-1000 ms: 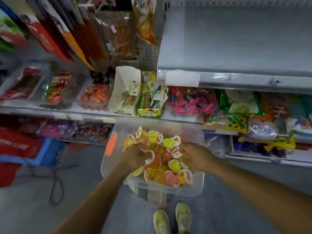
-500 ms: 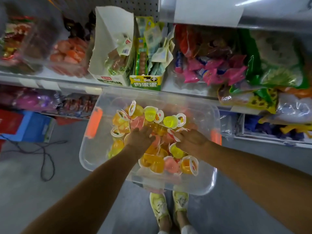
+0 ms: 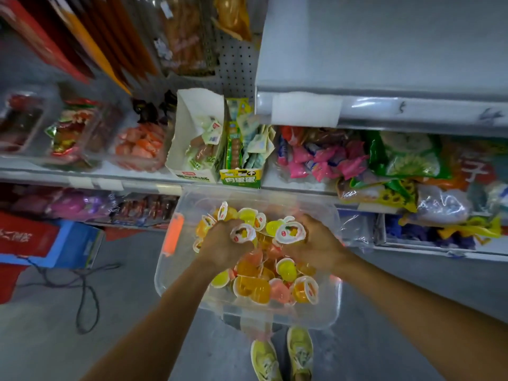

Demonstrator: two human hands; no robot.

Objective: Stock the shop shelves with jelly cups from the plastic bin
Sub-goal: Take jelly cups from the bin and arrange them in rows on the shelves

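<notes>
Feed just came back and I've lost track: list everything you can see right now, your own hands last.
plastic bin: one, clear, orange latches, centre.
jelly cups: many, yellow, orange, pink, in the bin.
top shelf: one, grey, upper right.
white carton: one, white, middle shelf.
yellow-green box: one, right of the carton.
pink packets: several, pink, right of that box.
green bags: few, green, far right.
blue box: one, blue, floor, left.
cable: one, black, floor, left.
shoes: two, yellow-green, below the bin.
left hand: one, over the bin, grips a jelly cup.
right hand: one, over the bin, grips a jelly cup.
</notes>
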